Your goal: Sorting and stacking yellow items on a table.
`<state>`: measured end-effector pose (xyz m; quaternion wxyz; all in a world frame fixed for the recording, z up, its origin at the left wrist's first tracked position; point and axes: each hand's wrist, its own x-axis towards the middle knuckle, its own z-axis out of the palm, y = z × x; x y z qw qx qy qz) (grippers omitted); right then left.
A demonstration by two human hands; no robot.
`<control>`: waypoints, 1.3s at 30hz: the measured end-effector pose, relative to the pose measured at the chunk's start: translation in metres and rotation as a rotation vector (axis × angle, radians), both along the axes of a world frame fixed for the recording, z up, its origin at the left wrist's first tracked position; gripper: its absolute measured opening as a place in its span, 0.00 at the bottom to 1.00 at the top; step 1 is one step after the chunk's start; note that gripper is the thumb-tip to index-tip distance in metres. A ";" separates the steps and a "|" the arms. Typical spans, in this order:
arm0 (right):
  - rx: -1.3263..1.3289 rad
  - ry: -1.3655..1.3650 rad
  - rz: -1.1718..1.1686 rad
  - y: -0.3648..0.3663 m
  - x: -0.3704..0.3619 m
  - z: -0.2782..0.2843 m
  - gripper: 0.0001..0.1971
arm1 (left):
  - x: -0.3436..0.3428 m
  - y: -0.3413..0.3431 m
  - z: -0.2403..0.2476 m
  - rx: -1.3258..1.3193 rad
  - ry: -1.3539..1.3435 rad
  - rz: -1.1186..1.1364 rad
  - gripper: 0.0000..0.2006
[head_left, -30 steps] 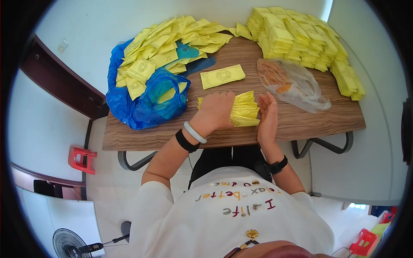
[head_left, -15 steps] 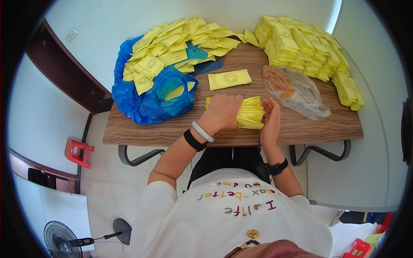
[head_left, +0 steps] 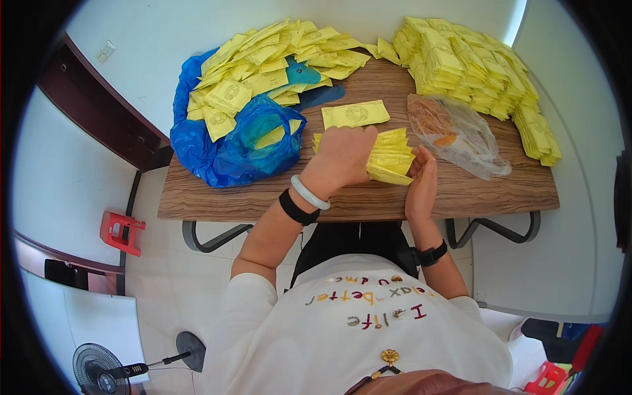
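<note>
My left hand is closed around a fanned stack of yellow paper packets over the near part of the table. Against the stack's right end I hold my right hand upright, its fingers stretched and slightly cupped; some fingertips are hidden by the packets. Just beyond the stack, a single yellow packet with a printed emblem lies flat on the wood-grain table.
At left, loose yellow packets spill from a blue plastic bag. Bundled packets are piled at the back right. A clear bag of rubber bands lies before them. A red stool and a fan stand on the floor.
The stack has tilted, its right end fanning wider. My left hand has turned slightly with it, and my right hand has moved a little to the right. The view has shifted slightly.
</note>
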<state>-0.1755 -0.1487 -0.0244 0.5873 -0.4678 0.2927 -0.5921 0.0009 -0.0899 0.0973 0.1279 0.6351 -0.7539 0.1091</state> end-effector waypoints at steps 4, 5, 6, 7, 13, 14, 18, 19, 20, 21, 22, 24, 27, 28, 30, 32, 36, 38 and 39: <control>0.033 -0.028 -0.005 -0.001 0.001 0.001 0.26 | 0.005 -0.011 -0.027 0.102 0.007 -0.038 0.24; 0.028 -0.022 -0.001 -0.001 0.001 0.003 0.26 | 0.006 -0.011 -0.028 0.107 -0.003 -0.023 0.25; 0.022 -0.016 0.004 0.000 0.001 0.003 0.26 | 0.007 -0.011 -0.028 0.111 -0.014 -0.006 0.26; 0.027 -0.018 0.004 0.001 0.000 0.002 0.26 | 0.007 -0.010 -0.028 0.115 -0.024 0.012 0.26; 0.044 -0.017 -0.005 0.001 -0.002 0.002 0.26 | 0.000 -0.006 -0.026 0.176 -0.006 0.020 0.27; 0.041 -0.012 -0.008 0.002 -0.002 0.002 0.26 | -0.001 -0.006 -0.027 0.178 0.006 0.019 0.26; 0.020 -0.032 0.000 0.000 -0.001 0.000 0.25 | 0.009 -0.013 -0.025 0.188 0.082 -0.003 0.25; 0.026 -0.029 -0.002 0.000 -0.001 0.000 0.25 | 0.014 -0.014 -0.024 0.189 0.113 -0.010 0.26; 0.027 -0.033 0.008 0.000 -0.001 0.001 0.25 | 0.021 -0.016 -0.022 0.195 0.116 -0.014 0.26; 0.028 -0.039 0.014 0.001 -0.001 0.002 0.25 | 0.032 -0.018 -0.019 0.196 0.333 -0.034 0.26; 0.030 -0.045 0.021 0.002 -0.003 0.002 0.25 | 0.042 -0.018 -0.017 0.197 0.550 -0.051 0.26; 0.034 -0.037 0.012 0.004 -0.003 0.000 0.24 | 0.046 -0.013 -0.015 0.207 0.763 -0.070 0.26; 0.029 -0.024 0.015 -0.001 -0.001 0.000 0.23 | 0.034 0.010 -0.004 0.383 1.989 -0.114 0.25; 0.015 -0.003 0.025 -0.001 -0.001 0.000 0.22 | 0.038 0.013 -0.011 0.370 1.994 -0.103 0.25; -0.005 0.040 0.039 0.002 -0.002 -0.001 0.21 | 0.048 0.018 -0.039 0.345 2.293 -0.164 0.24; -0.013 0.054 0.052 0.003 0.000 -0.002 0.19 | 0.054 0.025 -0.064 0.327 2.450 -0.181 0.24; -0.057 0.112 0.060 0.004 0.002 0.000 0.16 | 0.044 0.040 -0.083 0.280 2.656 -0.246 0.25; -0.090 0.190 0.070 0.006 0.003 0.001 0.14 | 0.040 0.048 -0.088 0.268 2.711 -0.293 0.26; -0.086 0.190 0.077 0.007 0.003 0.002 0.14 | 0.040 0.050 -0.090 0.259 2.737 -0.319 0.26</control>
